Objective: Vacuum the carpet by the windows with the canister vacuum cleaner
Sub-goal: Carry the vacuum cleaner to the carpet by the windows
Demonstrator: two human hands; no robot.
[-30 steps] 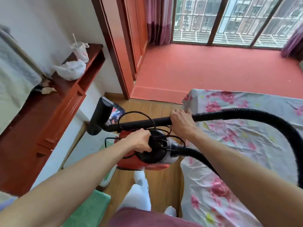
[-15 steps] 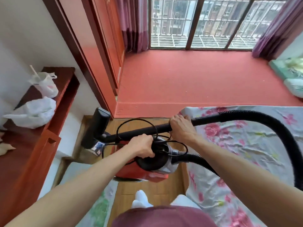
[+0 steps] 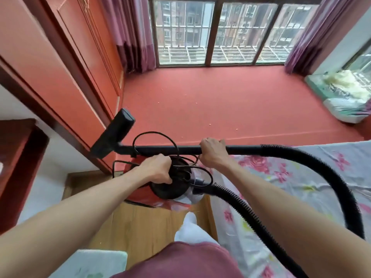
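Not vacuuming yet. Carrying canister vacuum cleaner (image 3: 170, 189) above wood floor (image 3: 144, 227) beside bed (image 3: 301, 187), just short of red carpet (image 3: 220, 101) by windows (image 3: 216, 31). Gripping its top with left hand (image 3: 155, 169), fingers clenched, probably round a handle plus looped cord (image 3: 156, 133). Clutching wand (image 3: 170, 150) with right hand (image 3: 212, 151), fingers wrapped. Holding floor nozzle (image 3: 112, 136) in air. Leaving whole carpet, with scattered specks (image 3: 209, 124), to do.
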